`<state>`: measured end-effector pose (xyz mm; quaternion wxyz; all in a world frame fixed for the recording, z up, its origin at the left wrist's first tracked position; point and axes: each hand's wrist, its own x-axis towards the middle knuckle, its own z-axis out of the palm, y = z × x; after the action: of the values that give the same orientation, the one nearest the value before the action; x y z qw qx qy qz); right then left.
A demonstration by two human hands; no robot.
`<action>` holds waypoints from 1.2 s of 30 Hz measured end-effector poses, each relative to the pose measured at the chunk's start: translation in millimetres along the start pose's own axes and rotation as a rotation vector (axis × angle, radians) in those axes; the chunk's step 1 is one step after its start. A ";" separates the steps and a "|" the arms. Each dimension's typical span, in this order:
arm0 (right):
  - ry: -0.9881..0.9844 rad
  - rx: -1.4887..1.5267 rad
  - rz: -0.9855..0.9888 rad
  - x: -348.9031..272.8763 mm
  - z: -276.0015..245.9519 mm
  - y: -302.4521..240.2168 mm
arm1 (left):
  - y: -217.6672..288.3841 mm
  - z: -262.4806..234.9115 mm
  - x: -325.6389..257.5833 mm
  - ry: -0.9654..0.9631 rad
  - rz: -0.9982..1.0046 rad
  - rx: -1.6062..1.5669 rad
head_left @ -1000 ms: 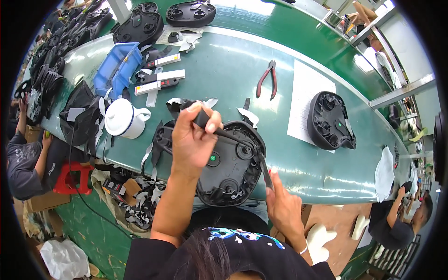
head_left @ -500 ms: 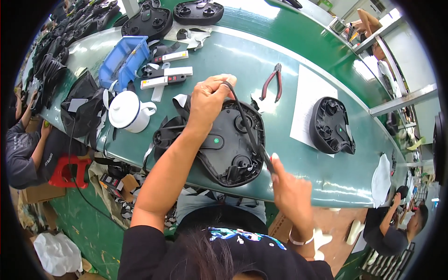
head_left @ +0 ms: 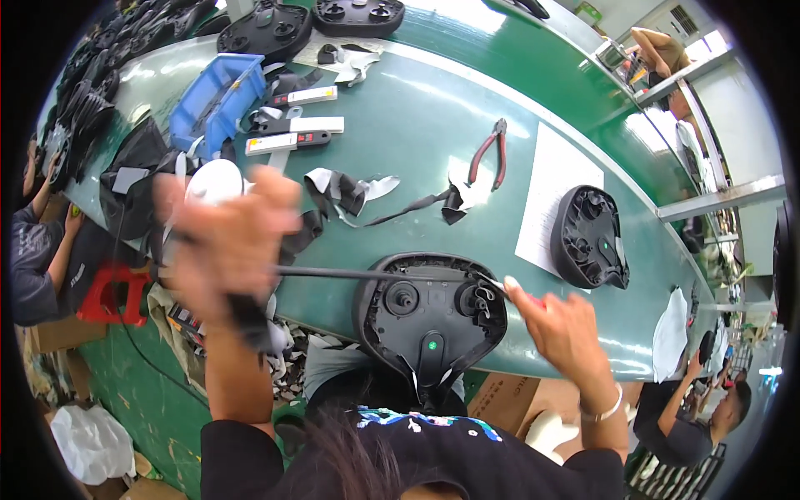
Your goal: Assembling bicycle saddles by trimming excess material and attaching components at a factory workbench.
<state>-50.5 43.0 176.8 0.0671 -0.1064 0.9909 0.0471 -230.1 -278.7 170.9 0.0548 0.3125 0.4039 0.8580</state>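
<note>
Black strip [head_left: 329, 272] is stretching taut across the far edge of the moulded shell [head_left: 431, 321], which is resting on the desk [head_left: 417, 125] before the person; this looks like the strip-drawing step. Left of the shell, the blurred left hand [head_left: 227, 242] is apparently closing its grip around the strip, while at its right edge the right hand [head_left: 565, 332] is firmly gripping a slim tool [head_left: 497, 286]; the next move probably calls for steady tension.
</note>
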 end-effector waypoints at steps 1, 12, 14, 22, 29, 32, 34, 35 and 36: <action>-0.009 0.005 0.010 -14.4 2.6 -9.0 | 12.4 -6.2 5.2 0.094 0.025 -0.234; 0.029 0.160 0.163 -36.8 14.1 -15.6 | -123.9 79.0 12.6 -1.082 -0.239 0.509; 0.058 0.158 0.158 -44.8 24.0 -19.6 | -128.6 93.7 22.9 -0.858 -0.572 0.351; 0.175 1.076 0.767 -87.5 46.4 -93.6 | -72.4 61.4 48.2 0.333 0.073 -0.354; 0.747 1.297 1.041 -79.5 65.1 -51.0 | -115.0 39.4 -6.2 -0.868 -0.570 1.253; 0.942 1.342 0.976 -75.7 79.4 -22.0 | -126.0 26.7 -3.7 -0.547 -0.634 0.959; 0.964 1.364 0.967 -69.2 83.2 -14.6 | -132.2 20.5 16.1 -0.038 -0.582 0.689; 0.977 1.379 0.968 -66.9 86.3 -14.1 | -147.8 2.6 30.9 0.156 -0.662 0.409; 0.993 1.388 0.975 -65.0 88.0 -13.5 | -149.2 7.5 47.8 0.228 -0.609 0.494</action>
<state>26.2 52.6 98.2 -0.3364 0.3698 0.6493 -0.5731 -287.6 -157.6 89.5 0.1845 0.0853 0.6752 0.7090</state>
